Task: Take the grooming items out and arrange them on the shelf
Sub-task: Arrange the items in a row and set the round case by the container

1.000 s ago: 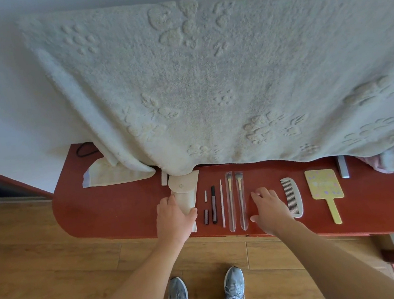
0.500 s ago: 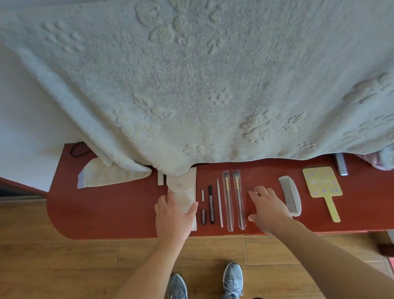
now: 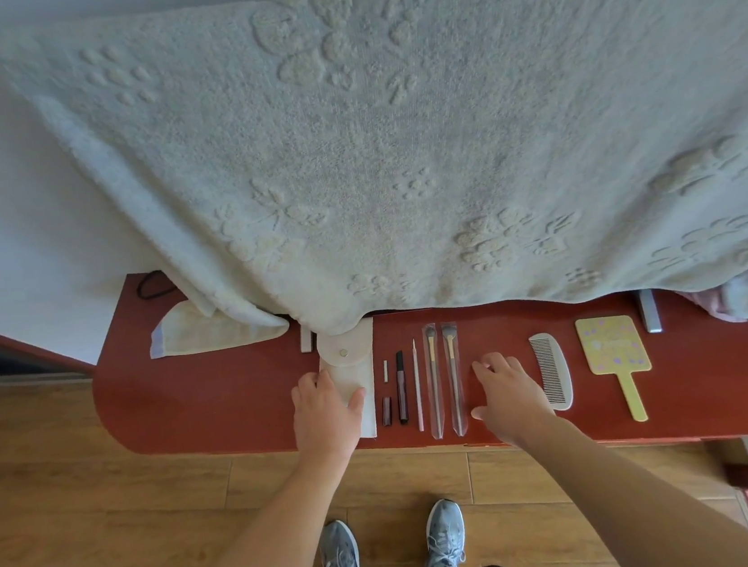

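Cream pouch (image 3: 349,362) under flat left hand (image 3: 327,414)

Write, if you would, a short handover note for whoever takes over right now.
Left hand: open, flat on the cream pouch on the red shelf.
Right hand: open, empty, resting on the shelf between the brushes and the comb.
Done: dark pen, thin stick, brushes, comb and hand mirror lie in a row.
Left: check whether the pouch is empty; I cannot tell.

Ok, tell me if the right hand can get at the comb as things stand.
Probably yes: the comb lies flat on the shelf just beside the right hand, with nothing between them.
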### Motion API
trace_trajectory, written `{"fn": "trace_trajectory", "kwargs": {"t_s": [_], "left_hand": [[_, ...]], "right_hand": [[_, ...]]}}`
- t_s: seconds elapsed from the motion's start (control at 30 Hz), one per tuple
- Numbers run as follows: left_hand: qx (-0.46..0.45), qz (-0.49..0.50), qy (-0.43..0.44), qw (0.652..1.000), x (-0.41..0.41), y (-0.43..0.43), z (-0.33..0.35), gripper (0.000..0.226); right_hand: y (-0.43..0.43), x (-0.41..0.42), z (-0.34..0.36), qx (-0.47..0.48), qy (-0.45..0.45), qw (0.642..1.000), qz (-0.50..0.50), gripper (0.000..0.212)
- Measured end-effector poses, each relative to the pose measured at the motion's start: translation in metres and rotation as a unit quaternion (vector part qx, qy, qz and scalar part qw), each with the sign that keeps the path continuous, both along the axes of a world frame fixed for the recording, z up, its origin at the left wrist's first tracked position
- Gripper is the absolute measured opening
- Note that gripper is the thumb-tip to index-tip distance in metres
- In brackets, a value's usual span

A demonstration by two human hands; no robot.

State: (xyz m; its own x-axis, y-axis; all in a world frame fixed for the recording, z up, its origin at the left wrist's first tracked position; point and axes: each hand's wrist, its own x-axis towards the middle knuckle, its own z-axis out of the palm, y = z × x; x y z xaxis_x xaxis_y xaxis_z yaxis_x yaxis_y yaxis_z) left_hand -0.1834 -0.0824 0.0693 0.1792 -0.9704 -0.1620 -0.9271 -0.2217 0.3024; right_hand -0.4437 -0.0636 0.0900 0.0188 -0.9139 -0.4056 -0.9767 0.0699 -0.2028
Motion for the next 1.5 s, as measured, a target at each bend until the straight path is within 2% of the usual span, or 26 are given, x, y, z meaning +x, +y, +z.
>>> {"fn": "trace_trajectory", "kwargs": {"t_s": [0.63, 0.77, 0.87, 1.07, 1.27, 1.5], "left_hand": [[0.037, -0.005, -0.010, 0.999, -0.002, -0.005, 0.010, 0.054], [0.013, -0.018, -0.005, 1.000, 0.002, -0.006, 0.018, 0.056], [-0.018, -0.058, -0.004, 0.998, 0.003, -0.006, 0.027, 0.056], [-0.071, -0.184, 0.066, 0.978, -0.008, -0.004, 0.042, 0.054], [-0.045, -0.270, 0.079, 0.959, -0.043, -0.007, 0.057, 0.062], [-0.041, -0.298, 0.072, 0.951, -0.109, -0.011, 0.065, 0.061]], "right_hand": [[0.001, 0.000, -0.002, 0.006, 0.000, 1.000, 0.000, 0.074], [0.006, 0.001, 0.004, 0.005, -0.013, 1.000, -0.010, 0.073], [0.011, 0.000, 0.013, -0.015, -0.021, 0.999, -0.036, 0.071], [0.024, -0.001, 0.041, -0.058, -0.039, 0.993, -0.096, 0.064], [0.038, -0.015, 0.059, -0.087, -0.043, 0.985, -0.146, 0.057], [0.042, -0.079, 0.058, -0.106, -0.037, 0.982, -0.149, 0.043]]}}
